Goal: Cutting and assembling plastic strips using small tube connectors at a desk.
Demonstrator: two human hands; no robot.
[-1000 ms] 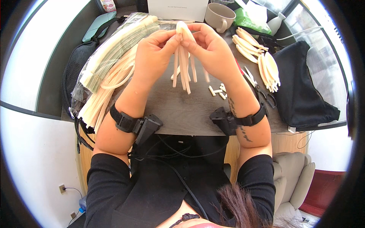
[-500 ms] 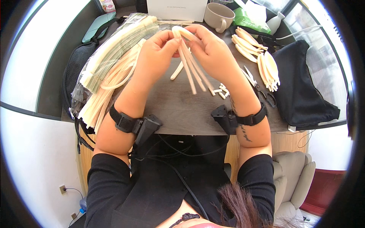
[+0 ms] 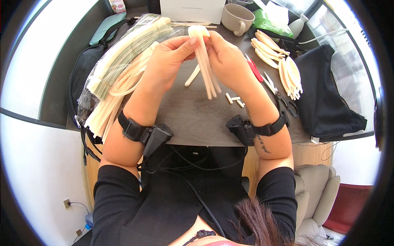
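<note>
Above the middle of the desk, both my hands pinch a small bundle of cream pipe cleaners (image 3: 203, 67). Its folded, rounded top shows between my fingers, and its tails hang down toward me. My left hand (image 3: 174, 55) is closed on the bundle's left side, thumb across the front. My right hand (image 3: 223, 53) grips the right side near the fold, most of its fingertips hidden. Below the hands on the desk lie a single cream piece (image 3: 192, 76) and several short cut bits (image 3: 234, 98).
At left, a plastic bag (image 3: 131, 49) holds green and cream pipe cleaners, with loose ones (image 3: 119, 96) beside it. Petal-shaped cream pieces (image 3: 289, 76), scissors (image 3: 283, 94) and a red-handled tool (image 3: 255, 69) lie right. A mug (image 3: 238, 18) and black pouch (image 3: 328, 90) stand beyond.
The bundle's spread tails have drawn closer together, and its fold now points upward. My right hand has shifted slightly, and the red-handled tool beside that forearm has come into view.
</note>
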